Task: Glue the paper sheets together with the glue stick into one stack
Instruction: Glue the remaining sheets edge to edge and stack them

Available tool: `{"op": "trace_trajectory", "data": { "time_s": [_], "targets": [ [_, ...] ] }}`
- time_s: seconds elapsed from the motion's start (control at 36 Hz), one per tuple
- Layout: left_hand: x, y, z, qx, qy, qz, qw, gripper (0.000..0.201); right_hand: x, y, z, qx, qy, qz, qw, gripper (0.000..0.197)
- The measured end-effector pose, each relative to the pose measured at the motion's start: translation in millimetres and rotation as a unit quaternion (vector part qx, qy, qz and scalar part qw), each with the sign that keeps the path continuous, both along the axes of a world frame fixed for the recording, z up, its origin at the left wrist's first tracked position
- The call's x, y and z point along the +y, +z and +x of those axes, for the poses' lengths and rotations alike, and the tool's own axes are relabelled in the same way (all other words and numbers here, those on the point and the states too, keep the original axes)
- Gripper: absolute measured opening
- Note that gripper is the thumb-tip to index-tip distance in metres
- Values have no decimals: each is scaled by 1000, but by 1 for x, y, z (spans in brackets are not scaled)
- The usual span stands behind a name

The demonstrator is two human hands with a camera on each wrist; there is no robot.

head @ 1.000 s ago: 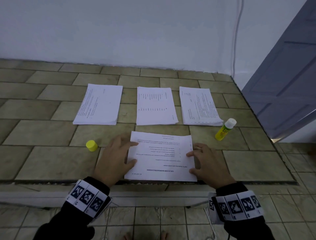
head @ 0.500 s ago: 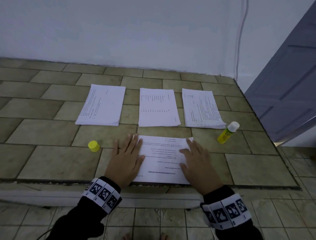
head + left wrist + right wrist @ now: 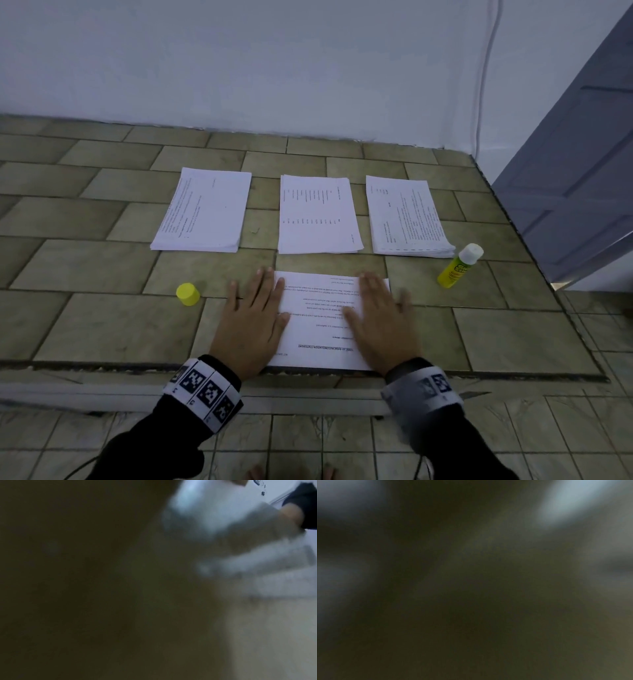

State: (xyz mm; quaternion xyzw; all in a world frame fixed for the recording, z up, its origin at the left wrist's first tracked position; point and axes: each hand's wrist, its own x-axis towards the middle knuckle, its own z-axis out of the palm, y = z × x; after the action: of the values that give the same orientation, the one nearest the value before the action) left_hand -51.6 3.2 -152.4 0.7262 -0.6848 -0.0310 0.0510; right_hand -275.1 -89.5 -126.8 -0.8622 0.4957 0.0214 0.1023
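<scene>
The near sheet (image 3: 325, 325) at the tiled ledge's (image 3: 102, 274) front edge is pressed flat under the spread left hand (image 3: 251, 325) and right hand (image 3: 380, 325), probably to bond a glued layer, while the glue stick (image 3: 459, 265) is left uncapped beside the right-hand pile (image 3: 407, 219).

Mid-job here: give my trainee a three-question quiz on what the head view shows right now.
1. True or false: the glue stick is in the right hand.
2. How many paper piles lie beyond the near sheet?
3. Multiple choice: the yellow cap sits (A) on the glue stick, (B) on the tiled counter left of the left hand, (C) on the middle pile.

Key:
1. False; it stands alone on the counter, right of the right pile, while both hands press flat on the near sheet.
2. Three, counting the left pile.
3. B.
</scene>
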Motion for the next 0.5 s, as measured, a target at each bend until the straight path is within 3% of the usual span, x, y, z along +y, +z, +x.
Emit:
{"op": "trace_trajectory", "data": {
  "time_s": [0.11,0.22,0.31,0.39,0.5],
  "targets": [
    [0,0,0,3,6,-5,1000,71,-6,-3,-26,12,-43,-32,999,87],
    [-1,0,-2,5,16,-8,1000,70,-1,-2,-13,13,-78,-85,993,74],
    [-1,1,-2,9,17,-5,1000,67,17,1,14,-32,-32,-90,995,67],
    [-1,3,-2,23,10,13,1000,68,31,1,42,-57,53,-28,997,84],
    [-1,7,2,63,6,11,998,88,32,-8,60,-42,74,-11,996,80]
  ]
}}
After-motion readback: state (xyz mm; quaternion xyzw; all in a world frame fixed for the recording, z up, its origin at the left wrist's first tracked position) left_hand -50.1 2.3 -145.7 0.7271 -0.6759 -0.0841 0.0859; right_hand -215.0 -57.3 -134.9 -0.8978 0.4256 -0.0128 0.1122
